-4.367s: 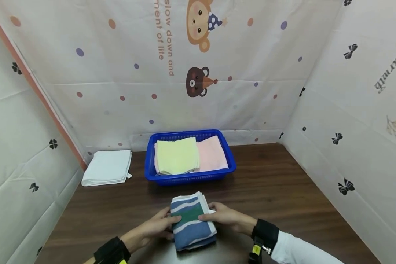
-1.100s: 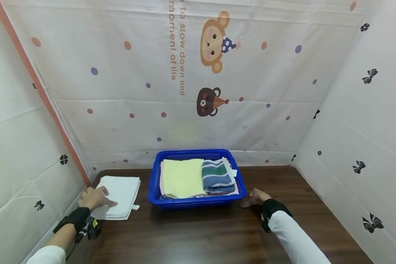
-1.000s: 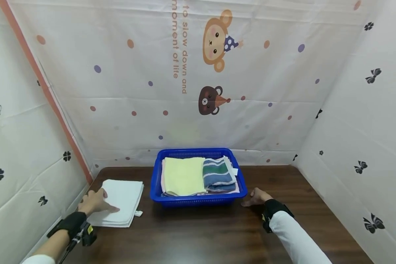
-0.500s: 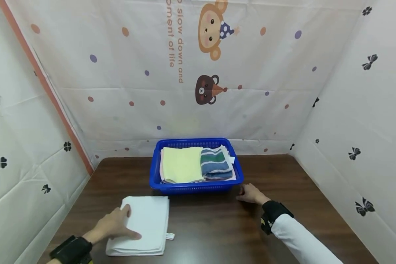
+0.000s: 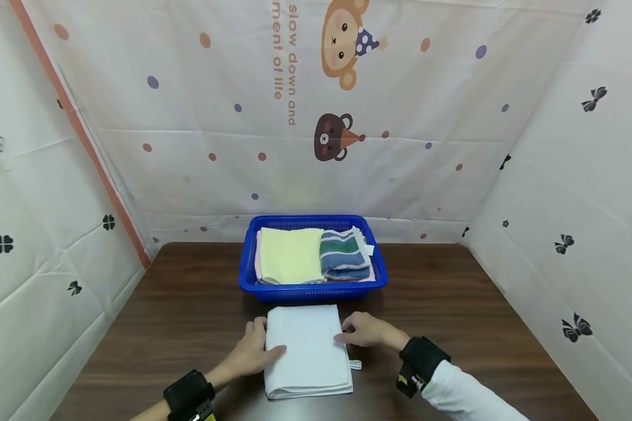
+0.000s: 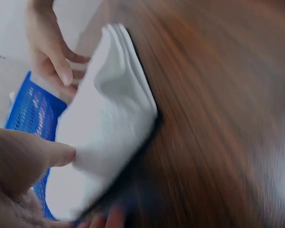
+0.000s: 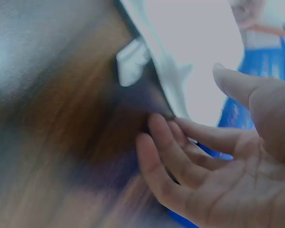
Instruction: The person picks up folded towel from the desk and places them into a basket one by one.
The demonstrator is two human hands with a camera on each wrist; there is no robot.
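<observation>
A folded white towel (image 5: 308,351) is in front of the blue basket in the head view, a small label (image 5: 355,365) sticking out on its right. My left hand (image 5: 250,352) pinches the towel's left side; in the left wrist view the thumb (image 6: 57,154) presses on top while fingertips (image 6: 115,217) show under the edge. At the opposite side is my right hand (image 5: 366,331), its fingers loosely bent right at the towel's edge. The right wrist view shows its thumb (image 7: 237,84) spread from the fingers, over the towel.
Behind the towel stands the blue basket (image 5: 313,290), holding a folded yellow towel (image 5: 291,255), a striped blue-green one (image 5: 344,254) and pink cloth beneath. Printed white sheets (image 5: 216,175) enclose the brown wooden table (image 5: 179,310) at the back and sides.
The striped towel went from both hands into the basket. My left hand brought the white towel from the far left to the front middle. My right hand moved from beside the basket to the towel.
</observation>
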